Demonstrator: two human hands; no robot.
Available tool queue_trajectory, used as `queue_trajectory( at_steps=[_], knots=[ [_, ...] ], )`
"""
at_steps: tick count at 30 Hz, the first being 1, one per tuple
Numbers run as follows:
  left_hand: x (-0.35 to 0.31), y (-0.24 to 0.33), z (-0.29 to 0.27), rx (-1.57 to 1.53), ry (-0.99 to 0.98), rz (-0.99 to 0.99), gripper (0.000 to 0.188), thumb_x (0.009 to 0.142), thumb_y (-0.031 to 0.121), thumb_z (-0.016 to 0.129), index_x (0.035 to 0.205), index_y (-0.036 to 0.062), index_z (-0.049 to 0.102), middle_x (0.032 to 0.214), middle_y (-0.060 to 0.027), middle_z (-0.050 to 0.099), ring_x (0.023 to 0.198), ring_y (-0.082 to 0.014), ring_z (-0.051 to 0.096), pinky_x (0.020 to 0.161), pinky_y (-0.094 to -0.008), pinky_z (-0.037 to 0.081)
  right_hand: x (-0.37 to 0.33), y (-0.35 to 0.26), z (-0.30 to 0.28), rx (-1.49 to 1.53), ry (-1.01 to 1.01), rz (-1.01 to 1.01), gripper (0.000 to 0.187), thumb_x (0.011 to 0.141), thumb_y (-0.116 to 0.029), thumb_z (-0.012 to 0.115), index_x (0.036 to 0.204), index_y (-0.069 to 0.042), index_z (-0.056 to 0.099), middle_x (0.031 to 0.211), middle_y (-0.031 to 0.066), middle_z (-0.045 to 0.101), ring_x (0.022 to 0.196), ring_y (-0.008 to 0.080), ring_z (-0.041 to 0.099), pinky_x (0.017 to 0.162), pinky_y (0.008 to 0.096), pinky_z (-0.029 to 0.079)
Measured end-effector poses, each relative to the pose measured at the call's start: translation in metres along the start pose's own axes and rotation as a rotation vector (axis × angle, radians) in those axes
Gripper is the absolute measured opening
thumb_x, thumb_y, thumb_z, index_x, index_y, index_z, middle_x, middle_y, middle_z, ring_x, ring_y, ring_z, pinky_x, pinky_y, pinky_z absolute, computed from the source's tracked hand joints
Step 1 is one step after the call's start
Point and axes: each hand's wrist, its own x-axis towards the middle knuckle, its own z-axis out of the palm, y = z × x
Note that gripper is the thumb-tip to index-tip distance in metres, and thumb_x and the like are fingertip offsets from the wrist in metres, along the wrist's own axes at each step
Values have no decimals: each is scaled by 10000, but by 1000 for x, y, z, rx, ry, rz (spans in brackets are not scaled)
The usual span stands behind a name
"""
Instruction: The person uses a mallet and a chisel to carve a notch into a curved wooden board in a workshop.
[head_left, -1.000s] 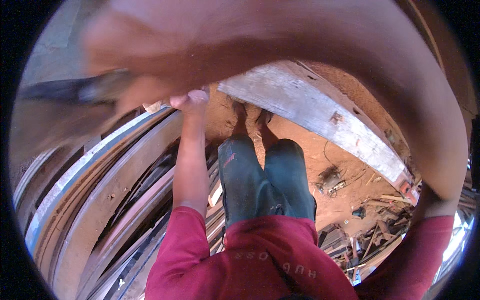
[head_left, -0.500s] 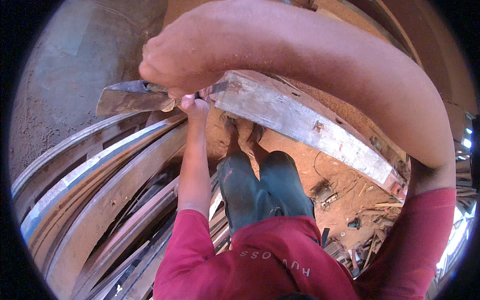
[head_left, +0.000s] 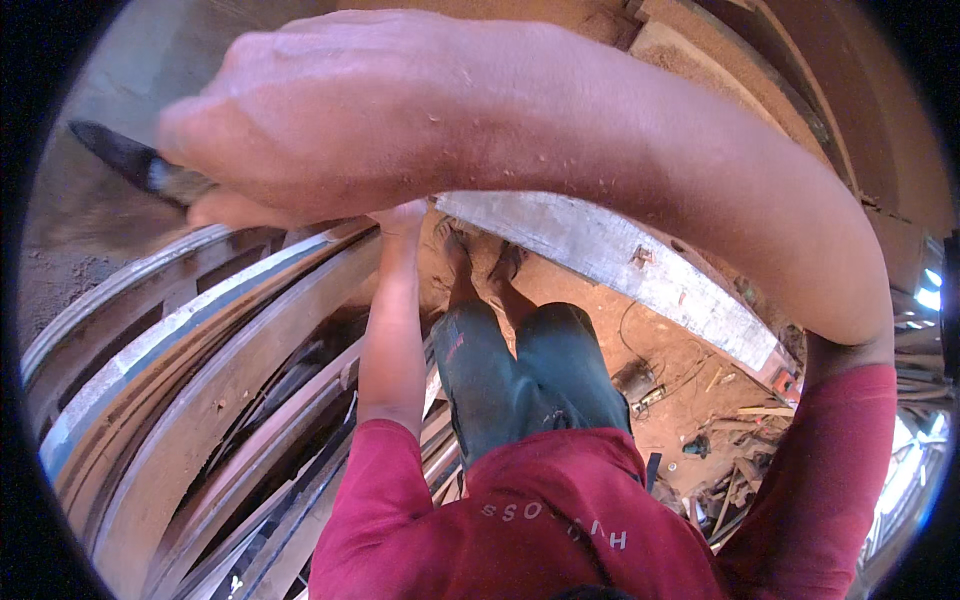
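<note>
My right hand (head_left: 290, 130) passes high across the view from the right, close to the camera, its fingers curled. A dark, tapering piece (head_left: 112, 157), smeared by motion, sticks out beyond those fingers; its kind is not clear. My left hand (head_left: 403, 213) is low behind my right wrist, and only its base shows. The left fingers and whatever they touch are hidden. Just right of that hand lies a long, weathered, pale plank (head_left: 590, 235), its near-left end partly covered by my right forearm.
Several long boards (head_left: 190, 400) are stacked along the left. My feet (head_left: 507, 262) stand on a dusty, reddish floor. A corded tool (head_left: 635, 382) lies right of my legs, near wood scraps (head_left: 735, 490). Grey ground (head_left: 130, 75) shows at the far left.
My right hand has swung left and nearer the camera, now covering most of my left hand. The broad wooden piece seen beside the hands is no longer plainly visible; a blurred dark piece shows instead.
</note>
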Motion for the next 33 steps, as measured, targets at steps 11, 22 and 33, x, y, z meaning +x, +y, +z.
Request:
queue_trajectory(
  at_steps=[11, 22, 33],
  knots=[
    [2, -6, -22, -110, -88, -174, 604, 875, 631, 498, 1172, 106, 527, 1126, -53, 517, 969, -179, 476, 760, -340, 431, -4, -13, -8, 58, -43, -8, 236, 899, -237, 669, 1020, -34, 679, 813, 195, 718, 794, 353, 737, 671, 489, 587],
    [10, 60, 44, -213, -180, -66, 459, 907, 549, 503, 722, 145, 388, 519, 3, 300, 423, -102, 230, 419, -264, 226, -89, 25, 108, 923, 246, 664, 460, 962, -429, 656, 913, 22, 584, 698, 161, 625, 542, 232, 652, 553, 382, 523],
    [40, 38, -4, -315, 126, -163, 491, 829, 622, 514, 627, 195, 381, 495, 68, 345, 367, -82, 295, 379, -222, 227, -181, -3, 260, 1171, 623, 1290, 311, 1026, -306, 587, 918, -16, 557, 660, 54, 596, 514, 137, 601, 485, 290, 482]
  ],
)
